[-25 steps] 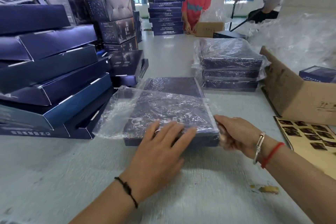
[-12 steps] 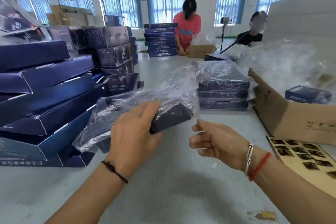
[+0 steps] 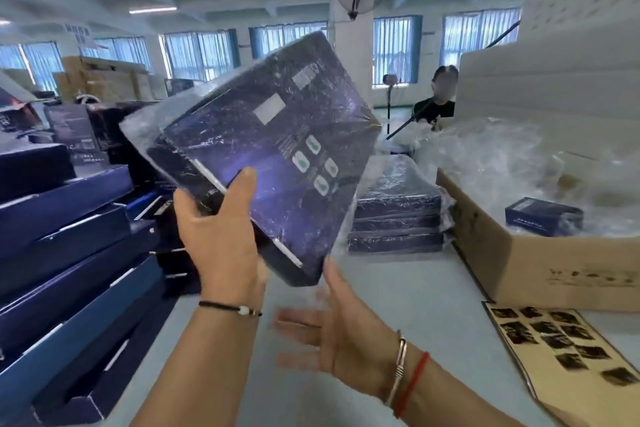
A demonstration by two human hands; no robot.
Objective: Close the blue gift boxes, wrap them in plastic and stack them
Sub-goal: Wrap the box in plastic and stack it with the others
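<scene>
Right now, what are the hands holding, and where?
The left hand holds the wrapped blue box by its lower edge. The right hand is open, holding nothing.

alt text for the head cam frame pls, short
A person's left hand holds a plastic-bagged blue gift box tilted up above a grey table, the open right hand just under its lower corner. Wrapped boxes are stacked behind; unwrapped blue boxes pile left.

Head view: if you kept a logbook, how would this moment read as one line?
left hand: grips wrapped blue box, raised, tilted | right hand: open below box, blurred | wrapped stack: on table
</scene>
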